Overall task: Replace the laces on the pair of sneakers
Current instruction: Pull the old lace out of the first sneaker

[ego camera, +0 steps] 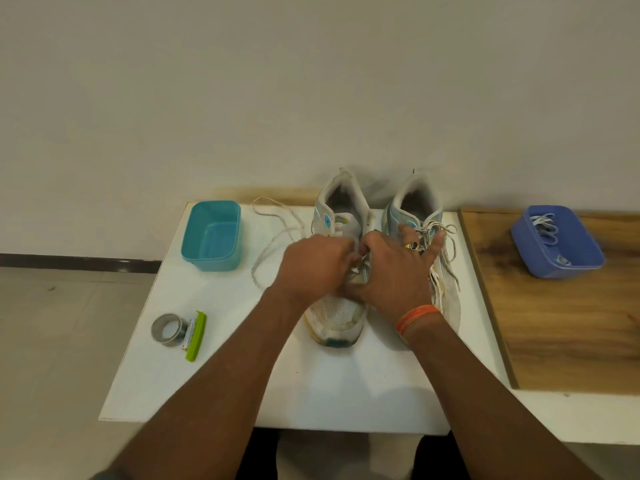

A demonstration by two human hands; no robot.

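The left hand [313, 263] is curled over the lacing area of the left sneaker [337, 265], its fingers bent inward in a closed grip; a strand of the old lace [273, 233] appears to be pinched there, though the exact contact is hidden by the knuckles. The right hand [398, 268] is spread more widely: its thumb and forefinger are pressed down at the eyelets of the same shoe beside the left hand, while the remaining fingers are stretched across onto the right sneaker [420, 216], where its tied lace is touched. Whether anything is pinched by the right grip cannot be told. A ring is worn on one finger and orange threads are seen at the wrist.

Both sneakers are stood side by side on the white counter [242, 375], toes toward the person, directly under the hands. The loosened lace is trailed in loops to the left of the left shoe, toward a teal tub [211, 235]. A roll of tape [169, 330] is laid just beside a green cutter [196, 336] near the counter's left edge. Well apart to the right, on a wooden board [571, 334], a blue tub [557, 242] is set, with white laces [545, 226] held inside it.
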